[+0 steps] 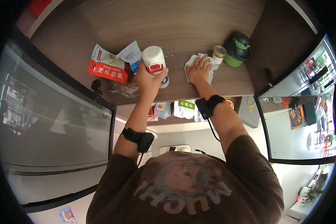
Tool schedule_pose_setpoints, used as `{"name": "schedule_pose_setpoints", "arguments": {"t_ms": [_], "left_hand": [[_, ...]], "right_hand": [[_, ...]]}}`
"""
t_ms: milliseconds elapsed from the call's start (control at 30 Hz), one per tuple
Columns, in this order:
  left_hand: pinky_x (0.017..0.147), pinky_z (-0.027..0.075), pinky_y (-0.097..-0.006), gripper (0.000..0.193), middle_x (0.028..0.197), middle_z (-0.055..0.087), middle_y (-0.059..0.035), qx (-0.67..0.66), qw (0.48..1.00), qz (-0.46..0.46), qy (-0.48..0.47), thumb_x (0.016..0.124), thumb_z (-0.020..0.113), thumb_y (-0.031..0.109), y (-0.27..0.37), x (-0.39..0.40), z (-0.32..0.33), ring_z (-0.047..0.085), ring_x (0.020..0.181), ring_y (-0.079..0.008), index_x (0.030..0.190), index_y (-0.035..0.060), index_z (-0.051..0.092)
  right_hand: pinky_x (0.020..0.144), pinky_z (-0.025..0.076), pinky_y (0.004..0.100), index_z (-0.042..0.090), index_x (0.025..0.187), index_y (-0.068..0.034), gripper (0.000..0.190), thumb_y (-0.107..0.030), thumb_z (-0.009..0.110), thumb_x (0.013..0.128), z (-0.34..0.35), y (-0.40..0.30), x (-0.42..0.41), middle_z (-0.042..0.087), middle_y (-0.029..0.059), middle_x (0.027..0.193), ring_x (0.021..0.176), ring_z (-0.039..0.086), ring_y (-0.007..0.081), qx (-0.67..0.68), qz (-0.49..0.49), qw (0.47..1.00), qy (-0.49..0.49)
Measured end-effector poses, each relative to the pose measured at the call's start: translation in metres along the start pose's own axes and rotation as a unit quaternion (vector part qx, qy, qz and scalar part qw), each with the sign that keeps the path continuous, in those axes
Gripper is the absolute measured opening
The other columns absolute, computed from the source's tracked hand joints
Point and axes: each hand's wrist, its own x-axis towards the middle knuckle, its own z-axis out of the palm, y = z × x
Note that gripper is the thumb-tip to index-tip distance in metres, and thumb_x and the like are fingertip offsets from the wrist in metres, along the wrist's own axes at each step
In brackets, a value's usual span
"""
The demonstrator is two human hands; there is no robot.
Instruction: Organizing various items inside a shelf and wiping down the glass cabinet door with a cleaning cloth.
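My left hand (149, 79) grips a white plastic canister (153, 57) with a red-and-white panel, above the left part of a brown wooden cabinet shelf (179, 88). Under my right hand (199, 70) a crumpled white cloth (189, 63) is pressed flat on the shelf, fingers spread over it. Just right of the cloth stands a small jar (219, 54) with a clear-looking lid. Left of the canister lean a red-and-white food pouch (107, 65) and a blue-and-white pouch (132, 56). A crinkled clear plastic bag (126, 88) lies in front of them.
A green container with a dark top (236, 51) stands at the shelf's right end. Glass doors hang open at the left (56, 112) and right (294, 131). Packages (184, 107) fill a lower shelf, beside a grey box (247, 112). White crumbs (168, 53) lie behind the canister.
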Motion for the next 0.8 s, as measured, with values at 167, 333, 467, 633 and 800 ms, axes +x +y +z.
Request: {"name": "schedule_pose_setpoints", "arguments": {"t_ms": [167, 333, 467, 633, 800], "left_hand": [[0.083, 0.052, -0.0378, 0.059, 0.103, 0.068, -0.0139, -0.027, 0.999, -0.02, -0.008, 0.065, 0.087, 0.017, -0.004, -0.015, -0.027, 0.068, 0.093, -0.0263, 0.114, 0.0023, 0.057], [0.084, 0.052, -0.0374, 0.061, 0.105, 0.067, -0.0133, -0.015, 1.0, -0.027, -0.003, 0.065, 0.087, 0.017, -0.013, -0.021, -0.044, 0.067, 0.095, -0.0267, 0.116, 0.0025, 0.057], [0.084, 0.052, -0.0369, 0.062, 0.105, 0.067, -0.0126, -0.008, 0.999, -0.028, -0.012, 0.064, 0.087, 0.018, -0.013, -0.025, -0.049, 0.067, 0.094, -0.0255, 0.116, 0.0022, 0.057], [0.082, 0.052, -0.0357, 0.062, 0.104, 0.068, -0.0119, -0.052, 0.998, -0.027, 0.002, 0.064, 0.088, 0.02, 0.0, -0.021, -0.047, 0.067, 0.093, -0.0232, 0.115, 0.0027, 0.057], [0.077, 0.054, -0.0356, 0.057, 0.097, 0.07, -0.0112, -0.055, 0.998, 0.017, 0.022, 0.064, 0.089, 0.023, 0.02, -0.001, -0.034, 0.069, 0.087, -0.0221, 0.108, 0.0021, 0.059]], "right_hand": [[0.118, 0.004, 0.0549, 0.016, 0.154, 0.0, 0.08, -0.053, 0.035, 0.096, 0.007, -0.057, 0.032, 0.009, 0.0267, 0.16, 0.147, 0.004, 0.0463, 0.015, 0.018, 0.998, -0.053], [0.117, 0.006, 0.0565, 0.024, 0.153, -0.003, 0.073, -0.048, 0.038, 0.097, 0.01, -0.125, 0.013, 0.01, 0.0256, 0.16, 0.147, 0.003, 0.0468, -0.019, -0.067, 0.997, -0.043], [0.117, 0.005, 0.0583, 0.033, 0.15, -0.006, 0.058, -0.032, 0.037, 0.098, -0.001, -0.119, 0.011, 0.015, 0.0151, 0.161, 0.149, 0.007, 0.0404, -0.036, -0.237, 0.964, -0.115], [0.12, 0.007, 0.0526, 0.039, 0.147, -0.007, 0.058, -0.039, 0.037, 0.1, -0.001, -0.096, -0.006, 0.018, 0.0102, 0.161, 0.15, 0.01, 0.0331, -0.002, -0.325, 0.941, -0.089], [0.12, 0.011, 0.0509, 0.041, 0.146, -0.008, 0.057, -0.042, 0.038, 0.099, -0.01, -0.074, -0.064, 0.028, 0.0116, 0.157, 0.148, 0.017, 0.0327, 0.071, -0.334, 0.939, -0.029]]}}
